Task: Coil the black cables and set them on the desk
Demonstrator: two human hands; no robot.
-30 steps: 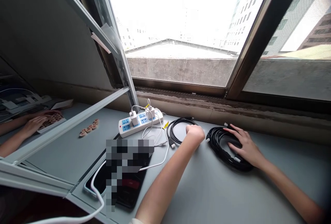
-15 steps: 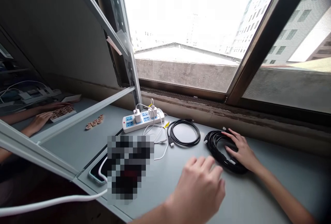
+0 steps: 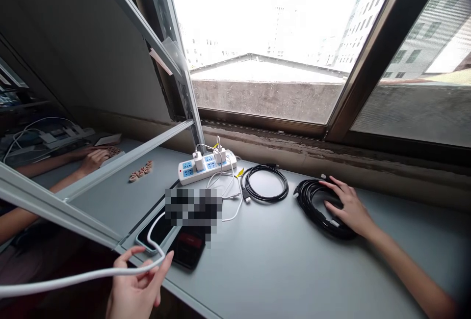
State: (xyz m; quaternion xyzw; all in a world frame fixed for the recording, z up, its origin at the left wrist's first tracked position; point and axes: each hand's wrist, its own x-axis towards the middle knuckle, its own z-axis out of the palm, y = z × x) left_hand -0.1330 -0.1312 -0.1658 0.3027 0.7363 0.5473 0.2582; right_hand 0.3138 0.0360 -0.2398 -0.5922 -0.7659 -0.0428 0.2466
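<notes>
My right hand rests with spread fingers on the right side of a thick coil of black cable, which lies flat on the grey table. At the table's front edge my left hand has its thumb and forefinger apart, and a white cable crosses in front of its fingers. Just beyond that hand are a light-edged phone and a dark phone; pixelation covers their far parts. A thinner coil of black cable with a plug end lies left of the thick one.
A white power strip with two plugged chargers and loose white cables stands by the wall. A metal shelf frame rises at left. Behind it are small round wooden pieces and another person's hands. A window borders the back.
My left hand has swung from the middle of the table to the front left edge, beside the phones, and its fingers have spread. The right hand stays on the thick coil.
</notes>
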